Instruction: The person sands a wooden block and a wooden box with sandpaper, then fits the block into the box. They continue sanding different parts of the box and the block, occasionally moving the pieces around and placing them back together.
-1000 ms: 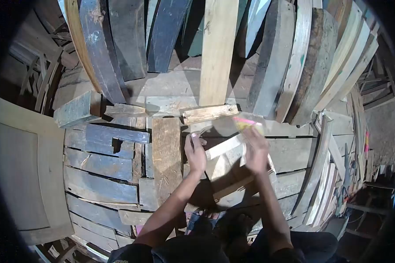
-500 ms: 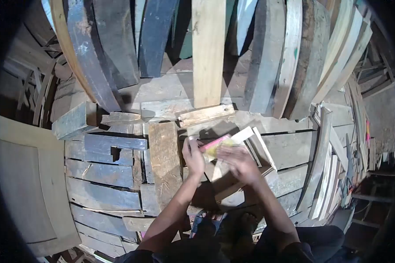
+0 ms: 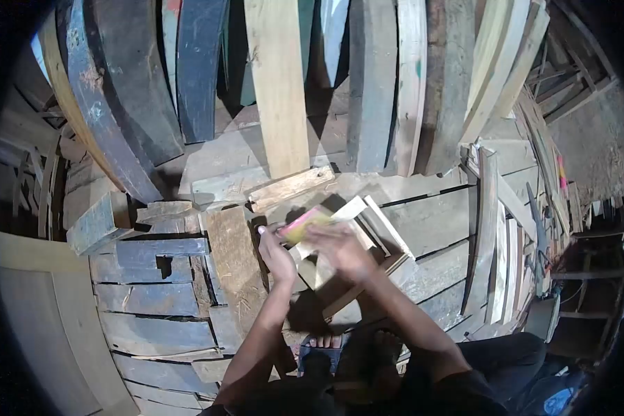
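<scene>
A small pink-edged piece (image 3: 303, 220) is in my left hand (image 3: 277, 258), which closes around its left end. My right hand (image 3: 342, 251) presses a yellow piece (image 3: 304, 234), possibly a sheet or pad, against its near side; motion blur hides the exact kind. Below and right of both hands, an open wooden box frame (image 3: 390, 227) with pale edges rests on the floor. My right forearm passes over its near side.
A thick rough plank (image 3: 236, 267) lies left of my left hand, near a short split offcut (image 3: 291, 188). Several tall boards (image 3: 277, 90) lean along the far side. Strips of wood (image 3: 484, 236) are stacked at right. A panelled door (image 3: 35, 326) stands left. The slatted floor (image 3: 159, 333) has gaps.
My head view has shifted, so the whole scene sits further left. Both hands stay together on the pink and yellow pieces, with the right hand blurred by motion.
</scene>
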`<state>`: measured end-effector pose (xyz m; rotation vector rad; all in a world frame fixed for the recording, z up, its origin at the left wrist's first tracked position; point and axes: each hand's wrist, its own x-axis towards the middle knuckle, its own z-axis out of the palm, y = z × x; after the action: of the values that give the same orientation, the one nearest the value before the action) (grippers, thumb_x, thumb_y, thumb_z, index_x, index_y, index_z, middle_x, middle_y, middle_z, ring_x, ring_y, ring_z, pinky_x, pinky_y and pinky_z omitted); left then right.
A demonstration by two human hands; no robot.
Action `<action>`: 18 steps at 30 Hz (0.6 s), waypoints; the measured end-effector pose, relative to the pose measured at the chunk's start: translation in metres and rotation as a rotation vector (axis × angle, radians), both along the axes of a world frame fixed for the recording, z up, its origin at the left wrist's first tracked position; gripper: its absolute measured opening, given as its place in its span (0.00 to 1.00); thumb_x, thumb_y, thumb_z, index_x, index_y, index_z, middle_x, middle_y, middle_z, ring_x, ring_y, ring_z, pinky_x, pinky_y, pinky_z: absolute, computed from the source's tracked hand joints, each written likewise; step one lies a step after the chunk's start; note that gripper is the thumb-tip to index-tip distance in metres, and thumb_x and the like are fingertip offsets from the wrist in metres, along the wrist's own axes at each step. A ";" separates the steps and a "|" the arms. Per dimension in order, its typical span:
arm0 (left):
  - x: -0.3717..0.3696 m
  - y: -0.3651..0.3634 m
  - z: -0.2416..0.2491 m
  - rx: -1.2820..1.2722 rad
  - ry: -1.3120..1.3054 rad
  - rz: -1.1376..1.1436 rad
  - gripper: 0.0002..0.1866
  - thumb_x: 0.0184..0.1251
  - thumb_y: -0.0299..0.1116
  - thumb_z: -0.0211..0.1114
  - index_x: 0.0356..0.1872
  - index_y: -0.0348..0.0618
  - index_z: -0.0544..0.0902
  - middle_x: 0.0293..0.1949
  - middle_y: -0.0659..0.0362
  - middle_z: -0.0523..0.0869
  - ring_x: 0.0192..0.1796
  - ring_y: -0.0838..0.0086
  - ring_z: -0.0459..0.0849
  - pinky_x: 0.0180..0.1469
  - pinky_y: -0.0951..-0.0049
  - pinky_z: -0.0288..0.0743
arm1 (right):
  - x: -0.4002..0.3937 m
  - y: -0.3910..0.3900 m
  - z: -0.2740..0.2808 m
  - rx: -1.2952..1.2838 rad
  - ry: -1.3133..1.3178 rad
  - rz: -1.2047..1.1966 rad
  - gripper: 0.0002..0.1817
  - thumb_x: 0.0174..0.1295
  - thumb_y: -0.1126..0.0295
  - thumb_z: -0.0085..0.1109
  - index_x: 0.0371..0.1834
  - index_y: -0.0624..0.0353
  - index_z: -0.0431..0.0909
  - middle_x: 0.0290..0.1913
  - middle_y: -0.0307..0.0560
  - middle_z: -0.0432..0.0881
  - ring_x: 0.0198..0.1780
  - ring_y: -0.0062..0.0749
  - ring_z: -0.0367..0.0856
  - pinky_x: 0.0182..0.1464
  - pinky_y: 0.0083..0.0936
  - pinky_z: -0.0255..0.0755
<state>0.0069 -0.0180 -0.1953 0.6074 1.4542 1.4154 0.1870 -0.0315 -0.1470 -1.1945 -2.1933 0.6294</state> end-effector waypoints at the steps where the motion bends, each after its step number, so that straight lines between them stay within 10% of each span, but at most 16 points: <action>1: 0.003 0.001 0.000 0.026 -0.023 0.052 0.34 0.97 0.53 0.43 0.46 0.33 0.89 0.41 0.55 0.91 0.45 0.71 0.85 0.53 0.66 0.75 | -0.004 -0.020 0.015 -0.003 -0.080 0.098 0.26 0.66 0.74 0.67 0.70 0.51 0.89 0.76 0.44 0.87 0.81 0.34 0.79 0.79 0.42 0.67; 5: 0.000 0.000 -0.008 -0.073 -0.061 0.018 0.32 0.96 0.53 0.45 0.49 0.33 0.88 0.40 0.56 0.89 0.46 0.71 0.85 0.53 0.67 0.75 | 0.043 0.026 0.017 0.125 -0.105 -0.338 0.22 0.64 0.75 0.67 0.63 0.55 0.92 0.68 0.50 0.91 0.73 0.39 0.87 0.77 0.44 0.72; 10: 0.010 0.003 -0.002 -0.003 -0.012 0.118 0.32 0.97 0.54 0.44 0.49 0.34 0.88 0.37 0.57 0.87 0.39 0.71 0.82 0.50 0.65 0.74 | 0.014 -0.012 0.013 0.069 -0.150 0.119 0.25 0.61 0.75 0.67 0.63 0.52 0.92 0.72 0.45 0.90 0.76 0.33 0.85 0.74 0.43 0.74; 14: 0.005 0.002 -0.004 0.001 -0.044 0.064 0.33 0.97 0.53 0.43 0.48 0.34 0.88 0.36 0.57 0.87 0.39 0.71 0.83 0.51 0.65 0.75 | 0.053 0.027 0.012 0.153 -0.131 -0.344 0.20 0.69 0.72 0.67 0.63 0.49 0.92 0.72 0.41 0.90 0.76 0.31 0.85 0.71 0.38 0.74; 18: 0.005 0.004 -0.010 -0.053 0.005 0.118 0.32 0.97 0.53 0.43 0.47 0.36 0.87 0.40 0.56 0.88 0.40 0.70 0.84 0.52 0.65 0.75 | 0.009 -0.006 0.003 0.168 -0.176 0.022 0.22 0.66 0.71 0.69 0.64 0.46 0.92 0.70 0.39 0.91 0.78 0.29 0.83 0.73 0.41 0.75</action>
<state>0.0122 -0.0138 -0.2053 0.4989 1.5479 1.4621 0.1956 -0.0376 -0.1439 -1.1778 -2.3555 0.3516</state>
